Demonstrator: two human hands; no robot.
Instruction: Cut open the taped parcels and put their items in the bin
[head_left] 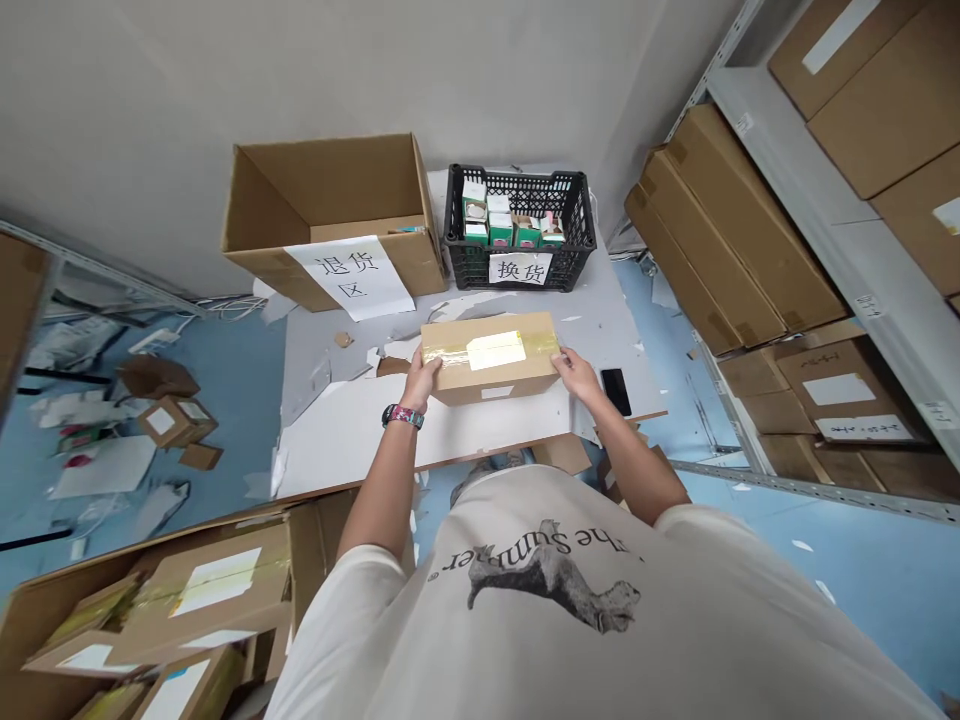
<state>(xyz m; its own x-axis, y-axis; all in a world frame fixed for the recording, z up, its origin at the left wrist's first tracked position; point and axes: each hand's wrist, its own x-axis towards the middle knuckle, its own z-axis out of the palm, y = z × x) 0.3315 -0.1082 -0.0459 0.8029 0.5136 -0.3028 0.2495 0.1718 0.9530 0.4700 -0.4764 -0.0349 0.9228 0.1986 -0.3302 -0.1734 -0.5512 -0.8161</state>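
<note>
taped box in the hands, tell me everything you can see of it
The box is a closed, brown corrugated carton, longer than it is wide. Yellowish clear tape runs across its top, which also bears a white label; a smaller white label sits on the near side. The left hand and right hand grip its opposite ends. It sits level over a white board, though any contact is hard to tell.

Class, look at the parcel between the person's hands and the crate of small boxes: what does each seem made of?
The parcel looks like matte brown cardboard, sealed with glossy yellowish tape. The crate seems to be black moulded plastic, judging by its even colour and slotted walls; the exact plastic cannot be told.
</note>
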